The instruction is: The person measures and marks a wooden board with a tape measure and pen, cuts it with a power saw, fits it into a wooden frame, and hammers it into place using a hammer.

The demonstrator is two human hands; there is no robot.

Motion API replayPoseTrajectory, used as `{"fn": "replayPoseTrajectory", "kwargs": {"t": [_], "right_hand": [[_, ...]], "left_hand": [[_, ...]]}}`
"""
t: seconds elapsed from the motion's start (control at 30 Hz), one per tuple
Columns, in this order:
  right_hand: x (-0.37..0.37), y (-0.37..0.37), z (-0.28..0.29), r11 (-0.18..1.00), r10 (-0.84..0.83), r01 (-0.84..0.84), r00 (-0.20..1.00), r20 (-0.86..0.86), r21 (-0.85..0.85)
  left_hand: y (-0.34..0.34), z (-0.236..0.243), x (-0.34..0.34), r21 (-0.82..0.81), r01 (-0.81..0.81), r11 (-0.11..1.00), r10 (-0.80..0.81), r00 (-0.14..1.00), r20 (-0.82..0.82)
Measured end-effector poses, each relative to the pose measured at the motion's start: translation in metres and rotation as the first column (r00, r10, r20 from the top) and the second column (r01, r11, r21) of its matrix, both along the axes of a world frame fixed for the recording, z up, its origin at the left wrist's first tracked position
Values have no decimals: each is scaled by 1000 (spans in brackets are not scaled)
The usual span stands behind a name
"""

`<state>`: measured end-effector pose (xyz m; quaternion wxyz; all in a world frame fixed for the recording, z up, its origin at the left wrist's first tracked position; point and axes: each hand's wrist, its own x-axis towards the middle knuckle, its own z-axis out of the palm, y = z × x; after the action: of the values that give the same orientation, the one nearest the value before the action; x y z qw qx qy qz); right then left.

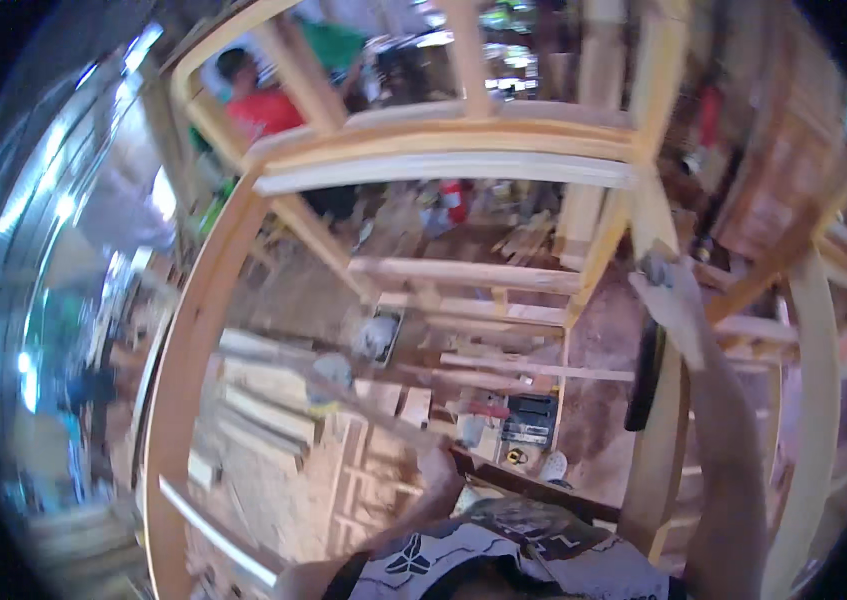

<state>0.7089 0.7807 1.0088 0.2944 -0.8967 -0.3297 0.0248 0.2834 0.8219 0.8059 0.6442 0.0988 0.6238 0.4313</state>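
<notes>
My right hand [671,300] is closed at the right upright of a wooden frame [448,140]. It grips what looks like a hammer [646,378] near its grey metal end, with the black handle hanging down along the post. Lower and nearer my body, my left hand [435,472] closes round a long thin wooden strip [383,418]. One pale length of it slants away to the upper left. A dark brown length [533,487] runs from the hand toward the right post; blur hides whether both are one piece. A white-edged rail [443,172] crosses the frame ahead.
Cut boards [268,405] lie on the floor at left, below the frame. A black tool case [529,420] and a yellow tape measure [516,457] sit near the middle. Another person in a red shirt [265,112] is beyond the frame. More wooden framing [808,380] stands at right.
</notes>
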Motion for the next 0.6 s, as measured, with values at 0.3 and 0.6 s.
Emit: {"fn": "replayPoseTrajectory", "kwargs": {"t": [0.3,0.6], "right_hand": [[8,2,5,995,98,-97,994,52,-17],[65,2,-17,964,248,-252,967,-52,-85]], "left_hand": [[2,92,-15,9,254,967,-240,926,-291],[28,149,-46,202,-35,979,83,969,-233]]}}
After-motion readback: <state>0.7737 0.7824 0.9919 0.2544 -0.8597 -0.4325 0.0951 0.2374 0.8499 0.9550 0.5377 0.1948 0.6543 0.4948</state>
